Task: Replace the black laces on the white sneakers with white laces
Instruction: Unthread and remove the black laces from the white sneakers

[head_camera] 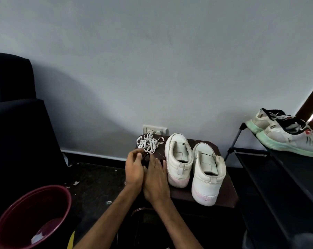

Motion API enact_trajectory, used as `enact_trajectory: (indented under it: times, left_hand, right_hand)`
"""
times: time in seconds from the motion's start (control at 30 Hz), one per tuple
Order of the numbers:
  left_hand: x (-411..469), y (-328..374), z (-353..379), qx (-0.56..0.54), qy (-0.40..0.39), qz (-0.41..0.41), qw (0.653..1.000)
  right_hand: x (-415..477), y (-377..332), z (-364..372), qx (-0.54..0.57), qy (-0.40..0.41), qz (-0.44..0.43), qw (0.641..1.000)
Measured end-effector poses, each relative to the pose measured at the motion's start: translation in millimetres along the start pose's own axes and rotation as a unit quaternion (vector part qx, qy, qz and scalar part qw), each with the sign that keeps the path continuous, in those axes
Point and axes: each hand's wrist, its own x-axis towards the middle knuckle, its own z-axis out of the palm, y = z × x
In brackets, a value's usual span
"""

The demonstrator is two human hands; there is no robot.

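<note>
My left hand (134, 169) is curled, its fingertips pinching a small dark bundle that I take for the black laces (145, 157); it is too small and shadowed to be sure. My right hand (155, 178) lies pressed against it, fingers stretched straight ahead with the tips at that same bundle. It grips nothing that I can see.

The two white sneakers (179, 159) stand just to the right of my right hand, heels toward me, and their eyelets look bare. So the unlacing seems done, and the step in hand is clearing the black laces off.

The white laces (148, 142) sit in a loose tangle just beyond my fingertips, close to touching the dark bundle. That is the risk. If I drag the black laces away carelessly, they may snag a white loop and pull the heap off the tabletop (227, 186).

I would lift the bundle straight up before moving it aside. My right fingers should press the white tangle down. Then I would find one white lace end, not a middle loop.
</note>
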Motion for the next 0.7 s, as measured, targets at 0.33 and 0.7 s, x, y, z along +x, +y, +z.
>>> enact_trajectory:
  times: [0.33, 0.7]
  left_hand:
    - [-4, 10, -12, -0.023, 0.061, 0.032, 0.997]
    - [-8, 3, -13, -0.165, 0.052, -0.026, 0.984]
  right_hand:
    - [-1, -4, -14, 0.088, 0.016, 0.049, 0.995]
    - [-7, -6, -12, -0.022, 0.011, -0.121, 0.992]
